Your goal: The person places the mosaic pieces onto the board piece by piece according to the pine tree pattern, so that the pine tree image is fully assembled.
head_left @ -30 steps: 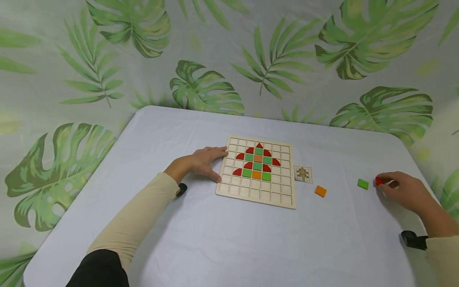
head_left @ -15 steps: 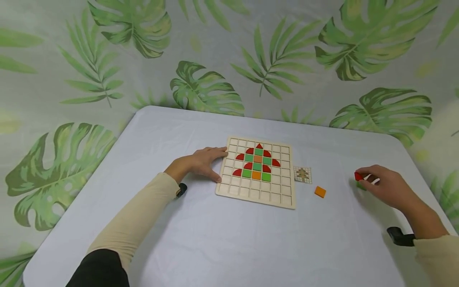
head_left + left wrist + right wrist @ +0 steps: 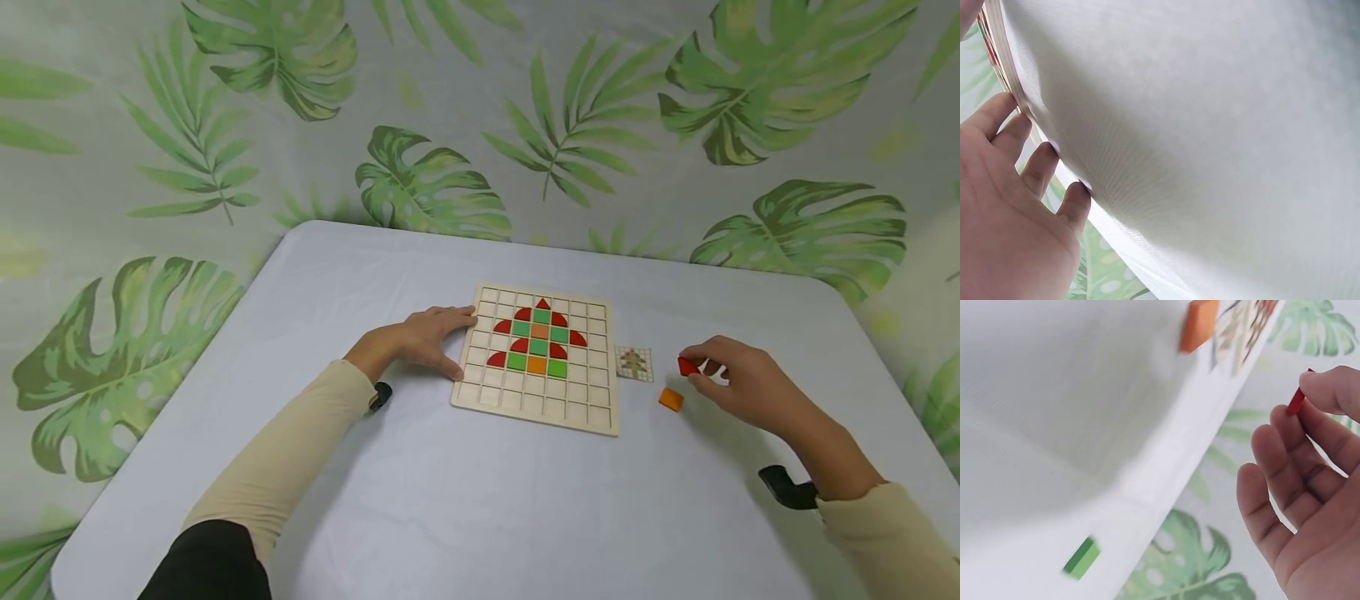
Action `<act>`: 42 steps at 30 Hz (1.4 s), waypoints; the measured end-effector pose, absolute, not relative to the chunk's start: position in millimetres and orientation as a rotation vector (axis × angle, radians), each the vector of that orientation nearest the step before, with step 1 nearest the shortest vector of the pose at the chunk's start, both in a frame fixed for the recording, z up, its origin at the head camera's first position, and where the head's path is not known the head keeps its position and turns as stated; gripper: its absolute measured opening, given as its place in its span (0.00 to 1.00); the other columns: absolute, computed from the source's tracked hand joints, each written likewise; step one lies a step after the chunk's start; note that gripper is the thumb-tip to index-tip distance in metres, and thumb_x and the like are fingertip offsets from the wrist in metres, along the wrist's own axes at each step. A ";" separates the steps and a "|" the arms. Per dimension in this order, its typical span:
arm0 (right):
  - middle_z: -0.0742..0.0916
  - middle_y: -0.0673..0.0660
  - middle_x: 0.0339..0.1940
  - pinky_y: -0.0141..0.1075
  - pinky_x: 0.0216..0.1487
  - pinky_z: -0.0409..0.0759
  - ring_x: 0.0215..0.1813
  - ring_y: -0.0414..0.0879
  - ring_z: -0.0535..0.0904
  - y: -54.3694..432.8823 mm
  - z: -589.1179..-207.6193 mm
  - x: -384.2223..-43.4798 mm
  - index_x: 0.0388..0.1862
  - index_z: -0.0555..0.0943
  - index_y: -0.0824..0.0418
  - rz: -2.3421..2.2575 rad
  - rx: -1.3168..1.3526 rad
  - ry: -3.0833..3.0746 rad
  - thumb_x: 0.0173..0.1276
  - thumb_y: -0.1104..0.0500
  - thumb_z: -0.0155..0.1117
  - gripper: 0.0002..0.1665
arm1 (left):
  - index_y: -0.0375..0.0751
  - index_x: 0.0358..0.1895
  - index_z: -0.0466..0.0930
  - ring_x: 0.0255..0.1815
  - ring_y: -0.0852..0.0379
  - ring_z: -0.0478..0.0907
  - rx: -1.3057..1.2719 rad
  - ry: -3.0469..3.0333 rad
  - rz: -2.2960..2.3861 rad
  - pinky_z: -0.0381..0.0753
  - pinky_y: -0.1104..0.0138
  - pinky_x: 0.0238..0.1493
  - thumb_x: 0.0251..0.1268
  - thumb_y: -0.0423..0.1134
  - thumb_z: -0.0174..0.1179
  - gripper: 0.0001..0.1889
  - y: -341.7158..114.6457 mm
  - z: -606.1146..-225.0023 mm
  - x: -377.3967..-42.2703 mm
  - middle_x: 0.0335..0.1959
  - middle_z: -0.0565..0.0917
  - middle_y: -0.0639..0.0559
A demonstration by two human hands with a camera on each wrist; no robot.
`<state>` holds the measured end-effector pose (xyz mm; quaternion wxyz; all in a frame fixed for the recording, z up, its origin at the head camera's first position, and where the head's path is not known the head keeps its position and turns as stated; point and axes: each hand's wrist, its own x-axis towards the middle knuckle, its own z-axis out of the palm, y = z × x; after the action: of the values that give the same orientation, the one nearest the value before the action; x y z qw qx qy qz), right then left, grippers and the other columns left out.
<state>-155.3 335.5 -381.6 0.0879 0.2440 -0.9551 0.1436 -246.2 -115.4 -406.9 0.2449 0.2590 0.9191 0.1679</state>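
Note:
My left hand [image 3: 429,340] rests at the left edge of a wooden grid board [image 3: 525,410], fingers and thumb spread and touching its side. Red, green and orange tiles fill the middle cells of the board in a tree shape. Between thumb and fingers my right hand [image 3: 738,379] pinches a red tile [image 3: 1298,399], held above the table to the right of the board. An orange square tile [image 3: 671,399] lies just below and left of that hand. The small pattern card [image 3: 634,364] with a printed tree lies beside the board's right edge.
A green tile [image 3: 1082,557] lies on the white-covered table [image 3: 480,517], seen in the right wrist view; my right hand and arm hide it in the head view. Leaf-patterned cloth [image 3: 435,183] hangs behind the table's far edge.
My right hand has carried the red tile leftward from the table's right side, past the green tile, to near the orange tile and the card. My left hand has stayed at the board.

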 end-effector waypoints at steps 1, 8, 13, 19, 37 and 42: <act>0.87 0.53 0.38 0.38 0.35 0.81 0.34 0.44 0.80 331.5 -380.6 -155.8 0.46 0.84 0.63 0.428 0.727 -2.850 0.56 0.68 0.73 0.17 | 0.54 0.79 0.53 0.84 0.47 0.43 0.704 2.507 0.460 0.48 0.45 0.80 0.53 0.56 0.71 0.51 -115.4 -406.9 -246.2 0.84 0.45 0.59; 0.87 0.55 0.41 0.40 0.37 0.81 0.37 0.45 0.80 306.1 -378.2 -162.2 0.49 0.84 0.63 0.475 0.760 -2.911 0.59 0.67 0.71 0.18 | 0.55 0.79 0.53 0.84 0.47 0.43 0.702 2.508 0.452 0.49 0.45 0.80 0.54 0.56 0.71 0.51 -115.7 -408.1 -247.1 0.84 0.45 0.60; 0.87 0.55 0.43 0.38 0.38 0.80 0.39 0.45 0.80 287.8 -381.9 -168.1 0.53 0.83 0.62 0.490 0.759 -2.989 0.62 0.65 0.68 0.19 | 0.55 0.79 0.53 0.84 0.47 0.43 0.705 2.509 0.454 0.48 0.45 0.80 0.53 0.57 0.71 0.51 -116.8 -410.2 -248.8 0.84 0.45 0.60; 0.86 0.53 0.41 0.33 0.34 0.77 0.40 0.46 0.79 259.9 -388.9 -176.1 0.53 0.85 0.60 0.508 0.760 -3.047 0.64 0.63 0.67 0.17 | 0.55 0.79 0.53 0.84 0.47 0.43 0.712 2.515 0.453 0.48 0.45 0.80 0.53 0.56 0.71 0.51 -118.0 -408.3 -248.7 0.84 0.45 0.60; 0.83 0.52 0.35 0.34 0.37 0.74 0.36 0.44 0.74 210.0 -403.9 -187.5 0.47 0.86 0.61 0.446 0.721 -3.185 0.63 0.59 0.67 0.14 | 0.54 0.80 0.53 0.84 0.48 0.43 0.739 2.516 0.462 0.49 0.45 0.80 0.54 0.56 0.71 0.51 -118.9 -411.8 -249.5 0.84 0.46 0.60; 0.84 0.53 0.38 0.37 0.40 0.78 0.38 0.45 0.76 210.2 -404.2 -186.5 0.48 0.85 0.60 0.480 0.702 -3.196 0.64 0.58 0.67 0.15 | 0.54 0.80 0.53 0.84 0.47 0.43 0.736 2.517 0.453 0.49 0.46 0.80 0.54 0.56 0.71 0.51 -118.7 -411.2 -248.9 0.84 0.45 0.59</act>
<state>-186.5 210.2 -404.2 -0.0828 0.2114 -0.9631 0.1447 -248.9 -118.7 -411.2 0.2380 0.2685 0.9186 0.1654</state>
